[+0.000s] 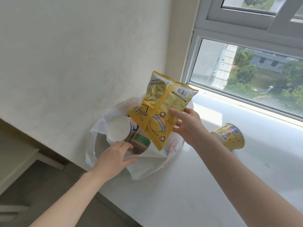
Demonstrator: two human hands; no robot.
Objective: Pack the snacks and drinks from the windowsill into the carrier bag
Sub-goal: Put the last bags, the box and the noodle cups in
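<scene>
My right hand holds the yellow foil snack packet over the open mouth of the white plastic carrier bag.

On my feed the right thumb lies across the packet's printed back and the fingers curl behind its edge, clamped on it. The packet hangs tilted, its lower corner over the bag's opening and clear of the sill. My left hand grips the bag's near rim, fingers curled over it and thumb below. The bag sits at the left end of the white windowsill, by the wall. Inside it a round paper cup lies with its white base turned toward me, just beside a green-and-brown carton. A yellow paper noodle tub lies on its side on the sill, near the bag's right, behind my right wrist. The grey-framed window runs along the sill's far edge.
</scene>
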